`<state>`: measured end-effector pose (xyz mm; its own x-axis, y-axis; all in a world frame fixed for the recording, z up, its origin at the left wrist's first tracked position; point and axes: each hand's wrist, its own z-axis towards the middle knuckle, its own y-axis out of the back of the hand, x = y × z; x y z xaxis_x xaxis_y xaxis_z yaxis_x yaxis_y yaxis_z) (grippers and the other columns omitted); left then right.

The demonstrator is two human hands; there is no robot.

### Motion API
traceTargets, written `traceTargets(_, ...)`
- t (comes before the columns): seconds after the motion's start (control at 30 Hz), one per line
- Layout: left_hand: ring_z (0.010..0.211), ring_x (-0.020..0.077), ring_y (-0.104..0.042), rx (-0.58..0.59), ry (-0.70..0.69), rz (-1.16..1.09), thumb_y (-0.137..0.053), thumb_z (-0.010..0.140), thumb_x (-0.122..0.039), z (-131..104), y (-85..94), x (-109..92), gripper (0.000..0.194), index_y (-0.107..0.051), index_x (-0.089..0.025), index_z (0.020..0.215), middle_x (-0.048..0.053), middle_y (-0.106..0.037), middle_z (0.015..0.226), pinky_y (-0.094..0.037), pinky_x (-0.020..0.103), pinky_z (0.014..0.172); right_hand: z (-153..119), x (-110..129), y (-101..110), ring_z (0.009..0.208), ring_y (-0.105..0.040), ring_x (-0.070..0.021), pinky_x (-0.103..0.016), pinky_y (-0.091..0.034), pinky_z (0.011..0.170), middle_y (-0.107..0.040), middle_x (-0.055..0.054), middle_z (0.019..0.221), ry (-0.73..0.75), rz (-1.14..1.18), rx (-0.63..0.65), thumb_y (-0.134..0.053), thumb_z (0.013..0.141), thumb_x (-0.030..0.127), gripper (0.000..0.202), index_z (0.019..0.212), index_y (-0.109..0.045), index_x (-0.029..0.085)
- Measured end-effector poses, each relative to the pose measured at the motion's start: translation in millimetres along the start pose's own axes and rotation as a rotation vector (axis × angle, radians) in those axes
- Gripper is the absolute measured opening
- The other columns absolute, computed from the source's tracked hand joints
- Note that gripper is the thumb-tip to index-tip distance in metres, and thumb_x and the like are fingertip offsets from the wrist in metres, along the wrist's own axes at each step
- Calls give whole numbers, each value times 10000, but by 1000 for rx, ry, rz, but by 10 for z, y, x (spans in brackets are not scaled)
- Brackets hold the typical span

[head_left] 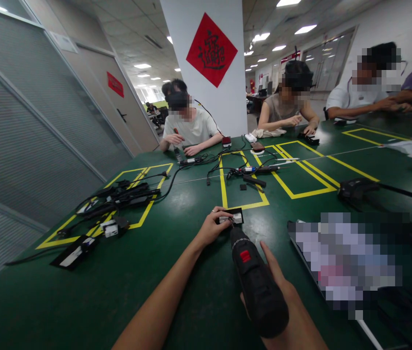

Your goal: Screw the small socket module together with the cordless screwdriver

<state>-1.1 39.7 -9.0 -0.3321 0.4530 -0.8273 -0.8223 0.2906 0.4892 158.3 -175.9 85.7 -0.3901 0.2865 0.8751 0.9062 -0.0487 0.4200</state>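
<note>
My right hand (278, 272) is wrapped round a black cordless drill (255, 279) with a red switch on top. The drill's nose points away from me, and its tip reaches a small black part (238, 215) with a whitish inside, lying on the green table. My left hand (217, 226) presses and steadies that part, its fingers closed on the left and near side beside the drill's tip. The exact contact of the bit is too small to make out. The drill's handle is hidden beneath its body.
On the green table (136, 287), a heap of black cables and adapters (129, 197) lies left, near a flat black-and-white piece (72, 253). A blurred-out tablet (344, 262) and black headset (359, 189) are at right. Beyond are yellow tape outlines, a corded screwdriver (257, 169) and seated people.
</note>
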Motion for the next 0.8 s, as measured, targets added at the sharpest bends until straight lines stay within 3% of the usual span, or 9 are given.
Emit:
traceTargets(0.17, 1104, 229, -521, -3, 13, -4, -645, 772, -289, -4, 0, -15, 215, -725, -198, 948, 83, -543, 1121, -408, 342, 957, 9, -51, -7, 691, -648, -216, -324, -472, 685, -635, 0, 774, -12, -24, -40, -561, 756, 205, 842, 1458, -101, 270)
traceTargets(0.27, 1110, 231, -519, -1, 9, -9, -642, 777, -288, -7, 2, -23, 219, -722, -196, 959, 85, -541, 1120, -407, 342, 959, 10, -110, -22, 777, -667, -221, -338, -494, 726, -654, -24, 936, 25, 25, -44, -568, 733, 196, 902, 1465, -48, 285)
traceTargets(0.4, 1100, 229, -523, 2, 3, -19, -647, 778, -296, -9, 0, -14, 220, -720, -190, 957, 87, -535, 1126, -406, 345, 959, 53, -199, -33, 846, -666, -202, -368, -525, 796, -580, -95, 1195, 115, 147, -71, -441, 823, 219, 754, 1477, -68, 238)
traceTargets(0.6, 1092, 227, -526, 2, -7, -23, -642, 786, -303, -10, -2, -1, 220, -717, -191, 959, 87, -532, 1127, -407, 348, 955, 172, -324, -49, 844, -675, -212, -373, -529, 799, -655, -76, 986, 131, 140, -12, -418, 833, 209, 732, 1480, -77, 174)
traceTargets(0.8, 1087, 226, -527, 4, -14, -13, -639, 789, -305, -10, 3, -9, 217, -718, -192, 957, 86, -536, 1116, -406, 353, 955, 92, -224, -24, 897, -673, -223, -373, -513, 824, -645, -70, 1078, 157, 91, -52, -435, 813, 195, 718, 1470, -147, 226)
